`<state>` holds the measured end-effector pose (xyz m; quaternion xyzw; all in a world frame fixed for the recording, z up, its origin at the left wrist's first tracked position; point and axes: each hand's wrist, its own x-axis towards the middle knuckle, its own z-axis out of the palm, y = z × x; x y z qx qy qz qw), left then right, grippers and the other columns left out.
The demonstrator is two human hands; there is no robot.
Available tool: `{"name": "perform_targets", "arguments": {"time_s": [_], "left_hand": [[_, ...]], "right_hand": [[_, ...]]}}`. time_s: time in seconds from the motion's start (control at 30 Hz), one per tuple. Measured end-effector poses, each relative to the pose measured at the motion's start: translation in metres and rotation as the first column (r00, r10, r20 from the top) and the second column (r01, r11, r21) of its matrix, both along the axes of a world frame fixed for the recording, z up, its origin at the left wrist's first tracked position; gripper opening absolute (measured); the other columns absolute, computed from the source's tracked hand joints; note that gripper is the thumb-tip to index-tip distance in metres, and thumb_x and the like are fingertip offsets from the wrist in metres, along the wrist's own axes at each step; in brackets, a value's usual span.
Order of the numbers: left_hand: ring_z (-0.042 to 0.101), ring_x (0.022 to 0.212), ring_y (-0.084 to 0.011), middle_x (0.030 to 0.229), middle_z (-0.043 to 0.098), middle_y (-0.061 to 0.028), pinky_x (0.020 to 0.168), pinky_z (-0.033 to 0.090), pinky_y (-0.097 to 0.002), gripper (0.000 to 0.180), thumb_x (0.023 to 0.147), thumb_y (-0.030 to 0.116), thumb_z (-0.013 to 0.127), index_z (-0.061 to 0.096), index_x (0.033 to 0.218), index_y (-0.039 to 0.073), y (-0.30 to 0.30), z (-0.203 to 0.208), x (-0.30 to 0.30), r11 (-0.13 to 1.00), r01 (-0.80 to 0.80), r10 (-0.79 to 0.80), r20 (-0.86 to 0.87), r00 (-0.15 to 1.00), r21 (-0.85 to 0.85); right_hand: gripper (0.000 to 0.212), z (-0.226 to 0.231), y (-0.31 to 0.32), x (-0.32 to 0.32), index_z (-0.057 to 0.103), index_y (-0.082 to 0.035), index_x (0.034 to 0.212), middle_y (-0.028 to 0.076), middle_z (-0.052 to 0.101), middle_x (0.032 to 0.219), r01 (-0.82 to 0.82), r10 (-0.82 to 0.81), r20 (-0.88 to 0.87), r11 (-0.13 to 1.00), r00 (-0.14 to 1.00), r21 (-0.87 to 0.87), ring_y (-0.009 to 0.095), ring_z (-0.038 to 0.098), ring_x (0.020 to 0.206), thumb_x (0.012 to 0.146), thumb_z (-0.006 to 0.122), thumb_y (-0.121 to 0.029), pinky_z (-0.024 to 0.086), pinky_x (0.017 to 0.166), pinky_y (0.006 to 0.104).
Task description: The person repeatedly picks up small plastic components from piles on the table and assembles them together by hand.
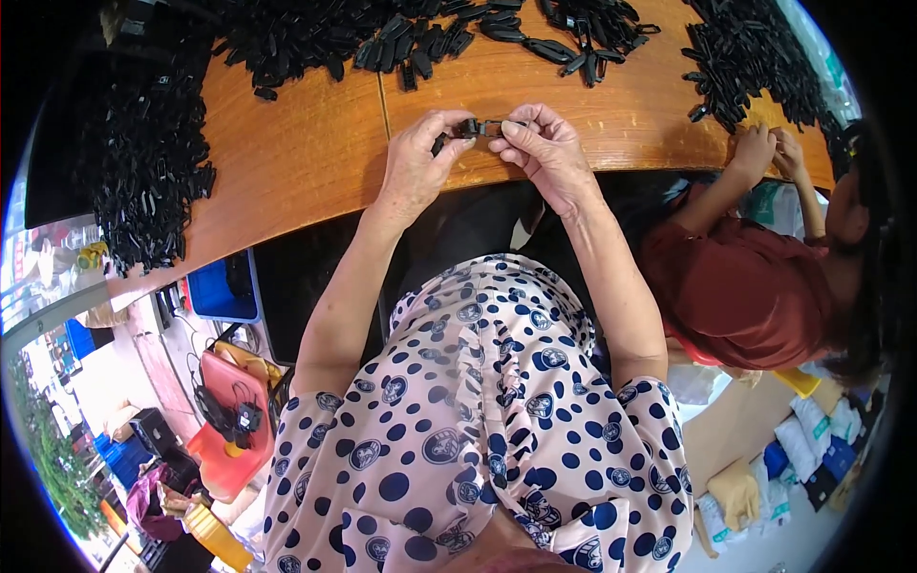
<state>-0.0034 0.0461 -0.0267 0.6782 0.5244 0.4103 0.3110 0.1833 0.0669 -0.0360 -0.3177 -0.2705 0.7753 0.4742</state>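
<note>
Over the near edge of the wooden table (287, 143), both my hands meet around small black plastic parts. My left hand (418, 160) pinches a black plastic piece (467, 128) between thumb and fingers. Fingertips of my right hand (548, 153) close on a slim black plastic piece (492, 129), its end close against the left one; whether the two are joined I cannot tell. Another dark bit shows under the left fingers. Beyond the hands lies a heap of similar black pieces (411, 48), several of them long and narrow.
More black parts are heaped at the left (148, 181) and far right (755, 62). A co-worker in a dark red top (745, 296) sits at my right, hands at the table edge. Below left are a blue bin (224, 291) and a red-orange stool (234, 430) with a black cabled device.
</note>
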Motion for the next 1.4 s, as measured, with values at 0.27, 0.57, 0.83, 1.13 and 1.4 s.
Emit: {"name": "perform_targets", "arguments": {"time_s": [0.27, 0.57, 0.83, 1.13, 1.4], "left_hand": [[0.061, 0.079, -0.0169, 0.088, 0.063, -0.0069, 0.072, 0.049, -0.0275, 0.024, 0.076, 0.001, 0.067, 0.062, 0.1, 0.004, -0.01, 0.016, -0.002, 0.995, 0.073, -0.07, -0.056, 0.996, 0.064], [0.059, 0.076, -0.0259, 0.085, 0.06, -0.0098, 0.065, 0.049, -0.0328, 0.023, 0.073, 0.002, 0.068, 0.06, 0.095, 0.003, -0.027, 0.028, -0.014, 0.959, 0.168, -0.103, -0.275, 0.956, 0.227], [0.059, 0.075, -0.0277, 0.083, 0.058, -0.0108, 0.063, 0.048, -0.0351, 0.026, 0.072, 0.004, 0.067, 0.057, 0.096, 0.004, -0.042, 0.041, -0.019, 0.924, 0.293, -0.229, -0.256, 0.939, 0.246], [0.057, 0.072, -0.0207, 0.079, 0.057, -0.0084, 0.064, 0.046, -0.0292, 0.021, 0.077, 0.005, 0.068, 0.059, 0.095, 0.004, -0.062, 0.049, -0.024, 0.964, 0.266, -0.264, -0.161, 0.951, -0.006], [0.057, 0.083, -0.0127, 0.113, 0.052, -0.0092, 0.065, 0.046, -0.0223, 0.02, 0.077, -0.003, 0.066, 0.06, 0.096, -0.001, -0.069, 0.023, -0.033, 0.99, 0.086, -0.033, 0.4, 0.916, -0.114]], "right_hand": [[0.015, 0.011, -0.005, 0.0, 0.057, -0.002, 0.095, 0.006, 0.064, 0.079, -0.051, 0.052, 0.031, 0.999, 0.998, -0.019, 0.015, 0.066, 0.071, 0.083, 0.066, -0.005, 0.054, 0.058, 0.0202], [0.019, 0.034, -0.003, 0.009, 0.06, -0.005, 0.083, -0.001, 0.057, 0.067, -0.423, 0.35, 0.458, 0.904, 0.817, 0.064, 0.003, 0.042, 0.049, 0.082, 0.07, -0.021, 0.029, 0.042, 0.0165], [0.025, 0.048, -0.009, 0.007, 0.061, -0.005, 0.078, -0.003, 0.055, 0.064, -0.667, 0.624, 0.455, 0.74, 0.635, -0.083, 0.002, 0.037, 0.047, 0.086, 0.066, -0.029, 0.027, 0.041, 0.0165], [0.027, 0.036, -0.024, -0.005, 0.064, -0.004, 0.082, 0.002, 0.062, 0.069, -0.712, 0.731, 0.294, 0.676, 0.616, -0.19, 0.008, 0.055, 0.054, 0.084, 0.066, -0.031, 0.041, 0.044, 0.0176], [0.055, 0.037, -0.028, -0.028, 0.054, -0.003, 0.111, 0.009, 0.061, 0.099, -0.727, 0.728, 0.242, 0.678, 0.642, -0.112, 0.014, 0.063, 0.074, 0.084, 0.058, -0.051, 0.047, 0.05, 0.0201]]}}
